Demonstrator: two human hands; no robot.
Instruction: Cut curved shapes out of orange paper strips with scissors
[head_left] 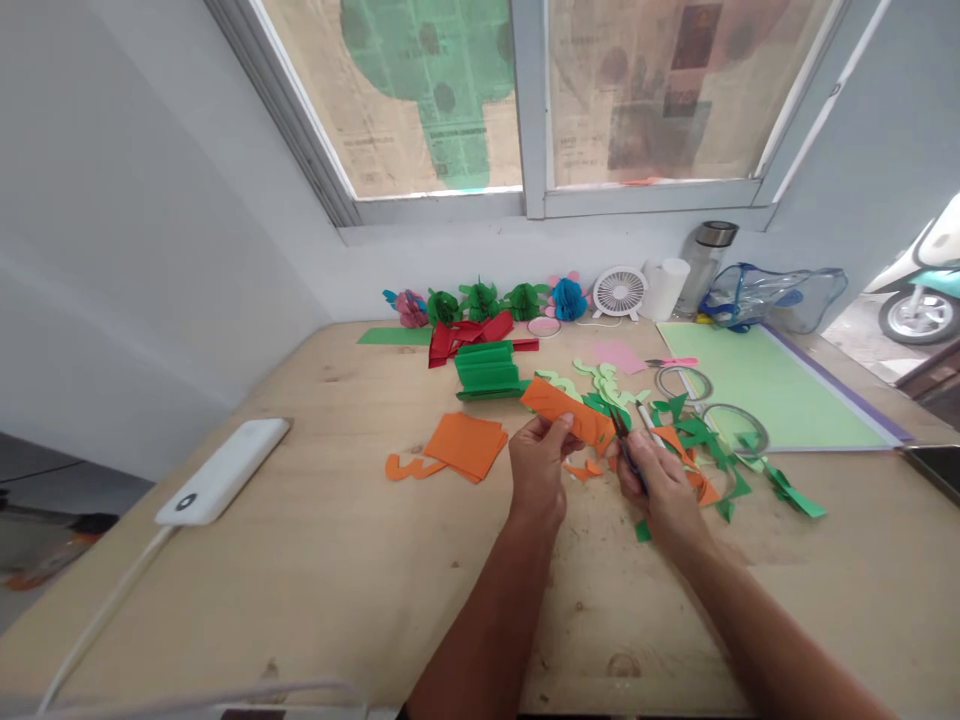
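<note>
My left hand (541,462) pinches a strip of orange paper (559,408) between thumb and fingers, above the table. Closed round the handles of dark scissors (624,438) is my right hand (664,490). The blades meet the right end of the orange strip. Orange scraps (583,470) lie below the strip. Left of my hands is a stack of orange paper squares (466,445), with a wavy orange cutout (411,468) beside it. Behind my left hand stands folded green paper (487,370). Pale green wavy cutouts (604,382) lie behind the scissors.
Green scraps (701,435) and tape rolls (736,428) lie to the right, near a pale green sheet (802,400). Paper turtles (478,298), a small fan (620,292) and a bottle (705,270) line the wall. A white power bank (225,472) with a cable lies left.
</note>
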